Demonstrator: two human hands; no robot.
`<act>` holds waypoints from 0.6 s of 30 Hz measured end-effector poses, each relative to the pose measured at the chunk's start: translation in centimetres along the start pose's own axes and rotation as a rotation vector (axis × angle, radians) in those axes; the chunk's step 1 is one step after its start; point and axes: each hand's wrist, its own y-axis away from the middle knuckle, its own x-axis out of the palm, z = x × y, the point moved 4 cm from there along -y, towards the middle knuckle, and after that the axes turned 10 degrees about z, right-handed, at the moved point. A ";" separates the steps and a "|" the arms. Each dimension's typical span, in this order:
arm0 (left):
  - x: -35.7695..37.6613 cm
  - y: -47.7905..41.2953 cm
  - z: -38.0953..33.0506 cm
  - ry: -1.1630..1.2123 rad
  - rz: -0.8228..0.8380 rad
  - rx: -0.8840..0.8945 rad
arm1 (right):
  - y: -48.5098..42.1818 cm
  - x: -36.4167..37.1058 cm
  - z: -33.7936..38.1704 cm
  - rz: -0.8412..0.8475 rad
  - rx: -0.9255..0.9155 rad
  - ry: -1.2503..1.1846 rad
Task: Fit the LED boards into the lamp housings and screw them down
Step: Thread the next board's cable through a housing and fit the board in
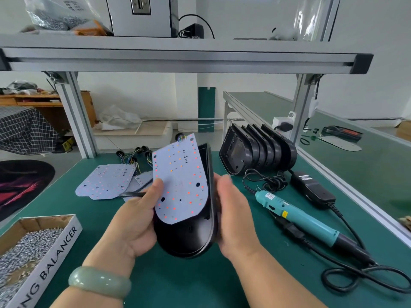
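As left hand [135,221] and right hand [233,214] grip the lamp housing [189,238], an LED board [180,178] leans inside; screws [29,245] fill the box [56,252].

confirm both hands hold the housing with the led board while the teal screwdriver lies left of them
No: the head view shows the teal screwdriver on their right. Left hand and right hand do hold the housing and LED board.

On the worktop [200,283], the screw box [66,238] lies front left, spare LED boards [104,183] behind it, stacked housings [260,152] rear right, and the screwdriver [298,216] before them.
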 end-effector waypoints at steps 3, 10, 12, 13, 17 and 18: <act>0.6 0.0 0.7 0.015 0.024 -0.027 | -0.4 -0.9 0.0 -0.003 0.042 -0.044; 0.8 0.0 1.4 -0.070 0.082 -0.047 | -0.3 -1.5 0.1 0.137 0.143 -0.255; 0.9 0.0 1.4 -0.072 0.089 -0.040 | -0.2 -1.3 0.2 0.131 0.155 -0.231; 1.1 0.1 1.5 -0.101 0.093 -0.039 | 0.0 -1.1 0.2 0.140 0.177 -0.223; 1.7 0.5 1.3 -0.432 0.074 -0.014 | 0.1 -1.9 -0.1 0.058 0.195 -0.195; 1.7 0.6 1.1 -0.471 0.066 -0.018 | 0.1 -2.1 -0.2 0.047 0.185 -0.182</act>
